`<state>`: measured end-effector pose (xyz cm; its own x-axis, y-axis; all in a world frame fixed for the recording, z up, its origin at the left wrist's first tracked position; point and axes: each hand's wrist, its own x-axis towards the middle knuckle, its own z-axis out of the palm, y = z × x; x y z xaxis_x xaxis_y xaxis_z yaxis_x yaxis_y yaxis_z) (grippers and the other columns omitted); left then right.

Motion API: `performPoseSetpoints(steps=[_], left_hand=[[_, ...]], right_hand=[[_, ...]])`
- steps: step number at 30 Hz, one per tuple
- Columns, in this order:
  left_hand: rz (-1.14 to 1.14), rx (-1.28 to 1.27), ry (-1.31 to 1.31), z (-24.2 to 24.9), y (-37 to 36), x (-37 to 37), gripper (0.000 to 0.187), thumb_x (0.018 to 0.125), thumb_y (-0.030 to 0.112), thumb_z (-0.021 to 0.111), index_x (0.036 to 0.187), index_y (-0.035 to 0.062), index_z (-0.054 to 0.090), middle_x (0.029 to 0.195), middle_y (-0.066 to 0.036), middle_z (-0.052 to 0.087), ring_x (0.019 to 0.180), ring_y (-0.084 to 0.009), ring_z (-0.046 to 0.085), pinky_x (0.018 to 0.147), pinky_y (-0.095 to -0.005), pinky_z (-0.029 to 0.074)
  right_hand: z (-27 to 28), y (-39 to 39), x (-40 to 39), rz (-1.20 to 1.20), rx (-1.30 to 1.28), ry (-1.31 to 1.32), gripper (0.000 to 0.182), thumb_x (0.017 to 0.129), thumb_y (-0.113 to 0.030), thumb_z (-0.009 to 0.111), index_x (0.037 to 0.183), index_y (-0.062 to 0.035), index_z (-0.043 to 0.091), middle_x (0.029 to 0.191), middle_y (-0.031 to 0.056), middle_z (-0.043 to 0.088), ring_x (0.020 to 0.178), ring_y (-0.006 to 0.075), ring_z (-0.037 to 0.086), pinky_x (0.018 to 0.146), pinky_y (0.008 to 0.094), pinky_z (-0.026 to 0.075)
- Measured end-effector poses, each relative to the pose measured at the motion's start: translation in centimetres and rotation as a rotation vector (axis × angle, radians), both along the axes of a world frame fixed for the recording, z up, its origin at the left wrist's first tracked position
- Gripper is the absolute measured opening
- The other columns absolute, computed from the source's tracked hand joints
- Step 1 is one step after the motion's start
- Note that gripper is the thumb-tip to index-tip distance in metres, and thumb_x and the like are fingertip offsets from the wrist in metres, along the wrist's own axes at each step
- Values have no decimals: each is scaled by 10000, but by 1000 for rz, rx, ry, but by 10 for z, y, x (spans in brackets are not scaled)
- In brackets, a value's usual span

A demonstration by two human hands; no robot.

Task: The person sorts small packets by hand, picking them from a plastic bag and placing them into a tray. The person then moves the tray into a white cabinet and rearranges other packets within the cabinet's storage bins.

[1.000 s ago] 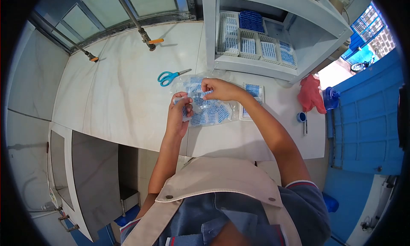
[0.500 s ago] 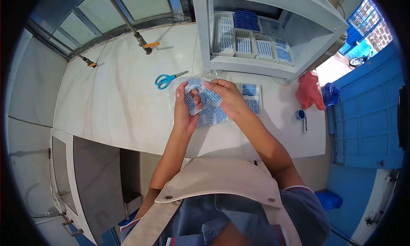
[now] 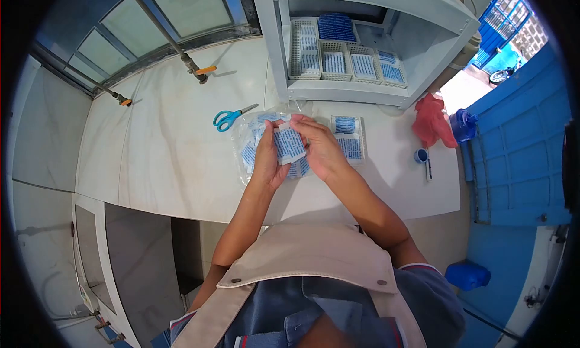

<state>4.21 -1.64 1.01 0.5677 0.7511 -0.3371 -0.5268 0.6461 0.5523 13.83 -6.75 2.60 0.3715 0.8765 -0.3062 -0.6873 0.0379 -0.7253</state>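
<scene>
White sachets (image 3: 290, 144) with blue print are held upright between my two hands above the table. My left hand (image 3: 266, 159) is closed along their left side, thumb up at the upper edge. At the upper right, my right hand (image 3: 324, 147) has its fingers pressed on them. A clear plastic bag (image 3: 240, 132) with more printed sachets lies beneath both hands and is partly hidden by them. Just right of my right hand stands a small white basket (image 3: 363, 144) with sachets in it. Teal-handled scissors (image 3: 226, 120) lie left of the bag, blades pointing up and right.
A grey metal cabinet (image 3: 344, 94) stands at the back, holding several baskets of sachets. On the right are a red cloth (image 3: 430, 121), a blue bottle (image 3: 463, 125), a small round blue container (image 3: 420, 156) and a pen (image 3: 429, 170). Pipes with orange-handled valves (image 3: 206, 69) are at back left.
The sachets in my hands are now together as a flat-faced bundle. My left fingers, earlier curled apart from the right hand, have come in around it. The view has shifted slightly.
</scene>
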Motion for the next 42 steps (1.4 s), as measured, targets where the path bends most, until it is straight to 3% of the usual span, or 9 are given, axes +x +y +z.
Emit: performPoseSetpoints(steps=[5,7,9,15,19,26,32,37,42], left_hand=[[-316,93,-179,-24,12,-11,339,993,363,389,1057,61,528,911,-73,617,735,-149,622,637,-255,528],[-222,225,193,-14,9,-11,339,1005,352,347,1056,53,500,917,-93,600,760,-160,612,699,-288,521],[-83,385,268,-17,7,-6,350,1006,359,339,1066,49,491,939,-98,603,800,-160,606,717,-289,513],[60,514,262,1,-11,8,341,1007,374,339,1075,66,469,962,-95,592,856,-155,576,746,-285,487],[85,190,170,-9,-3,8,333,975,399,434,1084,85,459,844,-43,535,739,-114,521,648,-254,463],[54,155,-84,-14,2,29,245,936,334,533,1034,122,460,745,-1,443,575,-96,416,513,-238,408],[67,483,46,-18,-11,54,189,998,279,390,1070,108,426,797,-38,496,725,-127,475,708,-273,438],[27,1043,354,-14,-19,58,315,1016,343,270,1162,82,368,1164,-144,569,1089,-198,498,1029,-344,285],[-88,972,280,-25,-25,73,371,1015,352,270,1265,80,301,1257,-161,522,1138,-201,482,1012,-334,328]], right_hand=[[-8,-4,6,141,-13,-35,345,845,-155,656,1112,11,513,820,22,534,751,137,521,681,290,436],[-6,-4,8,90,-20,-134,276,841,-142,651,1052,0,544,798,29,531,711,167,521,662,306,441],[-5,-4,17,-372,207,-1421,155,815,-117,647,895,-9,567,783,92,547,652,260,542,609,350,453],[-9,-1,-3,42,68,-1328,161,871,-151,565,822,-2,601,820,191,610,729,383,583,642,410,463],[-7,-12,8,209,42,-403,283,943,-202,530,1008,61,615,877,116,655,730,166,631,628,280,496],[-43,-36,11,-73,-19,-909,324,931,-174,532,1161,52,559,712,135,613,640,176,596,625,289,479],[-32,-44,16,62,-222,-834,379,946,-103,486,1296,42,468,997,79,622,874,135,608,769,263,502],[-52,-45,32,-18,41,-89,371,899,-24,523,1267,8,496,1000,56,582,892,148,590,732,280,521],[-37,-48,50,-99,26,-251,339,885,22,512,1223,3,521,1015,72,555,865,146,587,779,272,540]])
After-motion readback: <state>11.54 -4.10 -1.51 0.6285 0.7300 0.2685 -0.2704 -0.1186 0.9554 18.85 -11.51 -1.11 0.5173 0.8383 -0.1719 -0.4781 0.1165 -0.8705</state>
